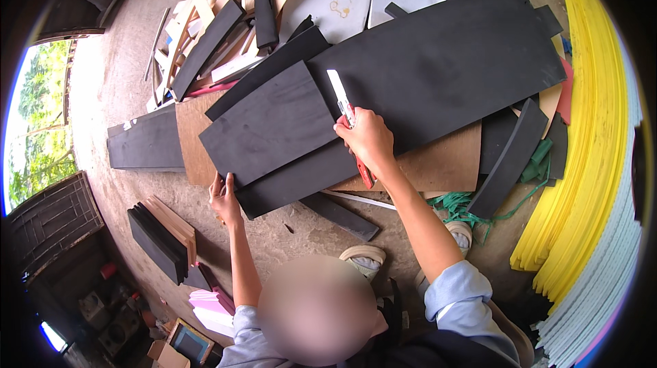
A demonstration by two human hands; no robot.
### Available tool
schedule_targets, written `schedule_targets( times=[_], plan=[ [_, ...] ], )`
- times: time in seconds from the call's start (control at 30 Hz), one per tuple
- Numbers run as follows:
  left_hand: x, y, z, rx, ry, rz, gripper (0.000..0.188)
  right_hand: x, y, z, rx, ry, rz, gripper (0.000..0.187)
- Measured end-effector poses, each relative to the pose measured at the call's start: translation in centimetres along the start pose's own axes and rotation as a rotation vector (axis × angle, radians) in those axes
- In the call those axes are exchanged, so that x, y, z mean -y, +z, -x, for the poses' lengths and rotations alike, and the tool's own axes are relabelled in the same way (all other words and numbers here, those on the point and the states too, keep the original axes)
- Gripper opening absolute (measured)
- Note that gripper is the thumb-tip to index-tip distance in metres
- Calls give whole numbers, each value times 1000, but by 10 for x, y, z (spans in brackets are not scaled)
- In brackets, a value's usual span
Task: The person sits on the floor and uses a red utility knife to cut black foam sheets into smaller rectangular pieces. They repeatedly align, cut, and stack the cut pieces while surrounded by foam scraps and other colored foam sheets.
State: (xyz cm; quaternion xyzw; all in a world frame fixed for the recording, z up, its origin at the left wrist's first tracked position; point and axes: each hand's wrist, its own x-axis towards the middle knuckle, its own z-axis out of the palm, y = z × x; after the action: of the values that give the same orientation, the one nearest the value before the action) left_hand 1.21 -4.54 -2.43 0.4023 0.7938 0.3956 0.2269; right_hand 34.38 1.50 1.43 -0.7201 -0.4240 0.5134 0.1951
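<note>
My right hand (pixel 367 137) is closed round a red-handled utility knife (pixel 348 113), its long pale blade pointing away from me over black sheets. Under the knife lies a large black foam sheet (pixel 452 60), stretching to the far right. A smaller rectangular black sheet (pixel 270 122) rests on its left part, beside the blade. My left hand (pixel 224 200) pinches the near left corner of the smaller sheet, thumb on top; part of its fingers is hidden. Beneath the sheets, a brown board (pixel 438 166) shows along the near edge and at the left.
Wood and black offcuts (pixel 209 46) are heaped at the far left, near white panels (pixel 328 2). Tall yellow sheets (pixel 588 128) curve along the right. Black and tan pieces (pixel 164 238) stand at the lower left. Green strapping (pixel 455 205) lies near my feet.
</note>
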Motion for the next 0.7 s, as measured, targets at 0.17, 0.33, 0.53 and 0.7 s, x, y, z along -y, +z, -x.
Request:
schedule_targets(
  times=[0.17,0.33,0.53,0.7],
  plan=[
    [-2,-2,-1,9,-11,-8,42,6,-4,3,37,31,-33,16],
    [-6,0,0,21,-35,48,42,1,1,1,-28,-5,-2,16],
    [-3,1,1,7,-56,141,42,-1,4,-1,-39,-26,26,17],
    [-5,0,1,28,-70,129,43,-5,5,-2,-55,-39,18,16]
  ],
)
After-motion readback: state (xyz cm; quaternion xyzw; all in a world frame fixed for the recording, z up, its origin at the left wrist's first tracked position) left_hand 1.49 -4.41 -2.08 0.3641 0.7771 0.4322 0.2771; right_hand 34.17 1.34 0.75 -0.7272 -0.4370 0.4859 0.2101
